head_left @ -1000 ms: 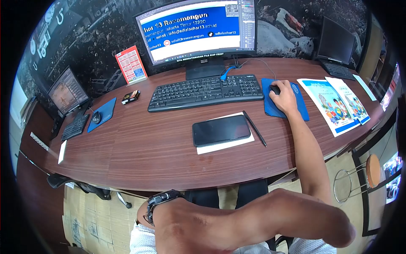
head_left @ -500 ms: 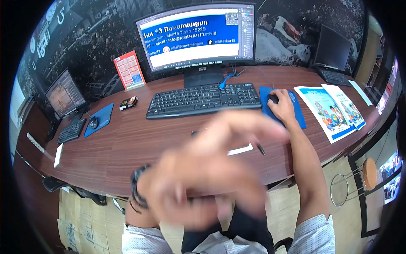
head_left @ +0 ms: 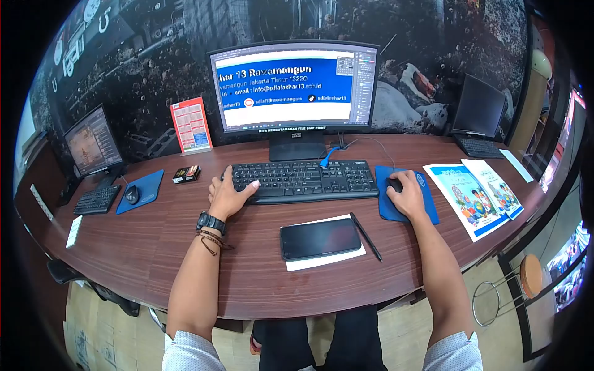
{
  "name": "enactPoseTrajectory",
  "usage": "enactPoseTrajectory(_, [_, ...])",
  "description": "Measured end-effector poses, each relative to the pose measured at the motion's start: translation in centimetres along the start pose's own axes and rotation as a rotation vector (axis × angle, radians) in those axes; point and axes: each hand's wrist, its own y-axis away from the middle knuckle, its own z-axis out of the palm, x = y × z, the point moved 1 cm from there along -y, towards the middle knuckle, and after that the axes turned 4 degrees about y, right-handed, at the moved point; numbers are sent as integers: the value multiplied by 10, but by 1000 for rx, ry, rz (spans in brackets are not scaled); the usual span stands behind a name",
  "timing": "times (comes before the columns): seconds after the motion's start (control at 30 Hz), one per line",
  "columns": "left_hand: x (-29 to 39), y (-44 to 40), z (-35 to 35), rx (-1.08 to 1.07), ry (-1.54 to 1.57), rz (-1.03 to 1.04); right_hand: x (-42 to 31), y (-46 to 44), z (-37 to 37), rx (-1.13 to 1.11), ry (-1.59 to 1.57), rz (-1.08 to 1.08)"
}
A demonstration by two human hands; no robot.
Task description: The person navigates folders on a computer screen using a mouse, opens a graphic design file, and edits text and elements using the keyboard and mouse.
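The left hand [head_left: 228,198] lies spread, unclenched, over the nine-o'clock end of the keyboard [head_left: 303,180]. The right hand [head_left: 407,193] grasps the mouse [head_left: 393,184] on a pad [head_left: 388,209]. From the phone [head_left: 320,238], the keyboard is at twelve o'clock, the mouse at two.

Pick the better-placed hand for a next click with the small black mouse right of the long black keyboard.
Right, I'd judge: the right hand holds that mouse on the blue rectangular pad. The left hand is at the far left end of the keyboard.
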Motion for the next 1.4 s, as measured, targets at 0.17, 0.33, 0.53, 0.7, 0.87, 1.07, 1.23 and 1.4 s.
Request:
enactPoseTrajectory(0.17, [8,8,-4,-99,-47,-49,-1,1,-1,-1,-2,-4])
enactPoseTrajectory(0.33, [2,9,-1,-115,-65,-67,-4,1,-3,-5,3,4])
enactPoseTrajectory(0.53, [0,9,0,-140,-30,-68,-3,1,-2,-1,-2,4])
enactPoseTrajectory(0.7, [0,9,1,-143,-30,-73,-2,1,-1,-2,-4,6])
enactPoseTrajectory(0.87, [0,9,2,-140,-33,-63,-2,1,-1,-5,-1,8])
enactPoseTrajectory(1.07, [3,10,0,-143,-71,-83,-1,1,-1,0,-12,13])
enactPoseTrajectory(1.23, [2,9,0,-144,-75,-83,-2,1,-2,-8,-12,11])
enactPoseTrajectory(1.4, [2,9,0,-139,-80,-82,1,0,0,-16,-5,4])
